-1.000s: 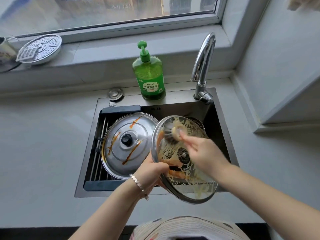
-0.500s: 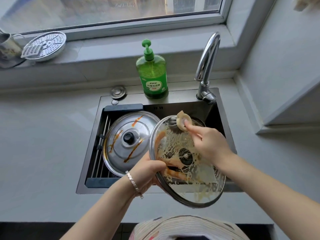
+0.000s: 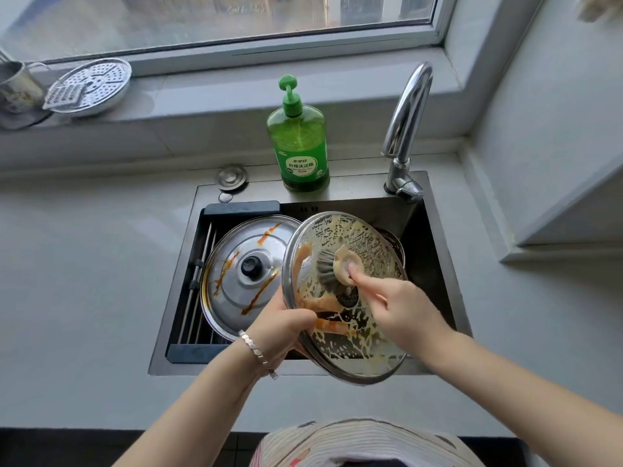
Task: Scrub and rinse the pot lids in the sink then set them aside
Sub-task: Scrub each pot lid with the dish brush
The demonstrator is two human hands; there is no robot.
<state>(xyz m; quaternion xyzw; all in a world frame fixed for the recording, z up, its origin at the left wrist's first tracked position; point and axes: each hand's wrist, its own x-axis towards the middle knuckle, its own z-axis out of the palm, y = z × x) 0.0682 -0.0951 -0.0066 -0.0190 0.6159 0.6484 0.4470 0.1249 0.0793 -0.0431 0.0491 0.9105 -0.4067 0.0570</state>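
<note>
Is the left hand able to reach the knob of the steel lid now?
Probably not yet: the left hand grips the glass lid, which the right hand scrubs with a brush. The knob on the steel lid lies uncovered near the left hand, so once freed the way looks open.

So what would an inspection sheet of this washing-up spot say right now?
Surface: grey countertop round a steel sink.
Job's things: glass lid, held tilted over the sink, foamy with orange sauce smears; steel lid with black knob lying in the sink, sauce-streaked; dish brush on the glass lid.
Clutter: green dish soap bottle and sink plug behind the basin; steamer plate and grater on the windowsill.
Hands: left hand grips the glass lid's rim; right hand, fingers round the dish brush.
Cables: nothing seen.
Surroundings: faucet, no water visible; window above.
</note>
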